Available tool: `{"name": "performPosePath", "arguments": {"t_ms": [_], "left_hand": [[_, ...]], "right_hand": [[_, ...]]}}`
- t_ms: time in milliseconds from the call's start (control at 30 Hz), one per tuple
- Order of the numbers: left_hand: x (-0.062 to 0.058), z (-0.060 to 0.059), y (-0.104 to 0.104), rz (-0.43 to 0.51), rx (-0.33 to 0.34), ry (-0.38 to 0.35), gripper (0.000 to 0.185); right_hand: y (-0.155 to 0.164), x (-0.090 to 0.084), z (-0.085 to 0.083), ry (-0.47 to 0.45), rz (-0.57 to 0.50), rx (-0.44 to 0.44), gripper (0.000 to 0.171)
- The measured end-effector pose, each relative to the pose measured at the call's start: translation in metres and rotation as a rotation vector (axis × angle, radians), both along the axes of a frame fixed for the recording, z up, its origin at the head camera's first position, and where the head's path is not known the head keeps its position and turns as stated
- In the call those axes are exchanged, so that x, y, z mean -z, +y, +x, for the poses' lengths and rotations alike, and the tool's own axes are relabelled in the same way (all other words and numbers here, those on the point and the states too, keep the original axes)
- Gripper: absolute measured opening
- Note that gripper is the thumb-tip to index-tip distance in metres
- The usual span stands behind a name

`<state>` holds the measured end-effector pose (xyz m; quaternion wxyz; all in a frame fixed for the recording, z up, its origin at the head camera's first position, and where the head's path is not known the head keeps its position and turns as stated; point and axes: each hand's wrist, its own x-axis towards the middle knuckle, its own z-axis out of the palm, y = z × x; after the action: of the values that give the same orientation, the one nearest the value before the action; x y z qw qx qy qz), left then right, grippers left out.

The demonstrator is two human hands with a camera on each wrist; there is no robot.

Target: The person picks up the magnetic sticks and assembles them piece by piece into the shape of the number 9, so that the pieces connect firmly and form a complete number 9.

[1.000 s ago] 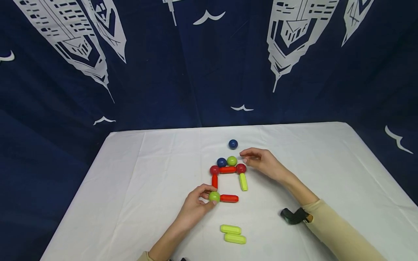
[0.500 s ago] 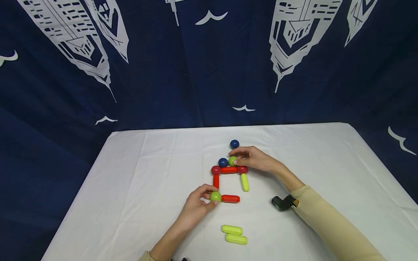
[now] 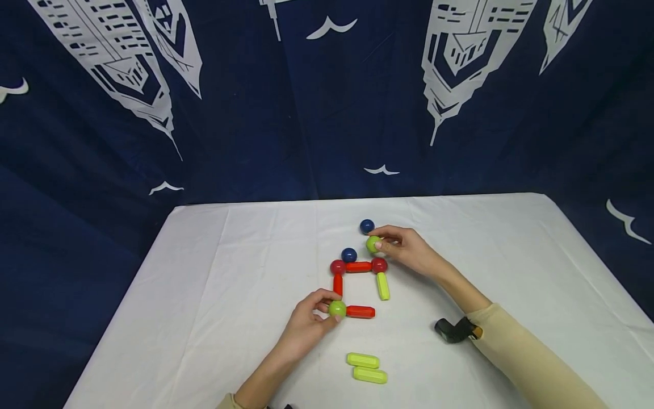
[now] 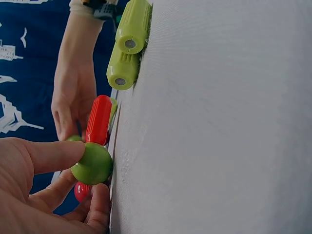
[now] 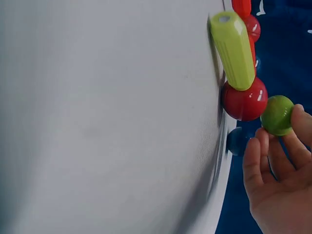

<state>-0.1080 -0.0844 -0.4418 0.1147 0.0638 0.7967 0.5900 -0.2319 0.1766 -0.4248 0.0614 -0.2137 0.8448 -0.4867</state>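
My left hand [image 3: 307,321] pinches a green ball [image 3: 337,308] at the near left corner of a figure of rods and balls. From that ball one red rod [image 3: 360,312] points right and another red rod [image 3: 338,284] runs back to a red ball [image 3: 338,267]. A third red rod [image 3: 359,267] links it to a second red ball [image 3: 379,264], which has a yellow-green rod [image 3: 383,286] pointing toward me. Just behind this corner my right hand [image 3: 409,248] pinches a second green ball [image 5: 277,115] between thumb and fingers.
A blue ball [image 3: 349,255] sits right behind the far red rod. Farther back lies another blue ball [image 3: 367,226], close to my right fingertips. Two loose yellow-green rods [image 3: 366,367] lie side by side at the front of the white-covered table [image 3: 245,255]. A dark printed cloth [image 3: 245,125] hangs behind.
My right hand came in from the right, took hold of the second green ball and moved it back and right, away from the blue ball beside it. The left hand keeps its place.
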Motion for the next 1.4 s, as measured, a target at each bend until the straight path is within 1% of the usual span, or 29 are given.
{"name": "performPosePath", "arguments": {"t_ms": [133,300,567,700,800,1000,1200,1300,1400], "left_hand": [[0.0,0.001,0.0,0.01,0.005,0.015,0.031],[0.002,0.0,0.0,-0.007,0.002,0.009,0.03],[0.004,-0.001,0.0,-0.031,-0.005,-0.002,0.03],[0.004,-0.001,0.0,-0.03,-0.006,0.006,0.03],[0.003,0.0,0.0,-0.032,-0.007,0.013,0.03],[0.002,0.0,0.001,-0.032,-0.006,0.02,0.03],[0.002,0.0,0.001,-0.031,-0.004,0.019,0.03],[0.003,-0.001,0.001,-0.031,-0.004,0.019,0.03],[0.004,-0.001,0.001,-0.032,-0.003,0.018,0.03]], "right_hand": [[0.006,-0.002,0.014,-0.003,-0.012,0.043,0.031],[0.012,-0.006,0.037,-0.03,-0.029,0.071,0.032],[0.016,-0.005,0.076,-0.095,-0.033,0.037,0.03],[0.015,-0.003,0.092,-0.111,0.011,0.022,0.031],[0.012,-0.002,0.101,-0.096,0.066,0.009,0.032],[0.007,0.001,0.11,-0.046,0.141,-0.023,0.027],[0.003,0.003,0.112,0.018,0.191,-0.058,0.028],[0.003,0.002,0.111,0.03,0.183,-0.038,0.024],[0.003,0.0,0.107,0.042,0.176,0.026,0.017]]}}
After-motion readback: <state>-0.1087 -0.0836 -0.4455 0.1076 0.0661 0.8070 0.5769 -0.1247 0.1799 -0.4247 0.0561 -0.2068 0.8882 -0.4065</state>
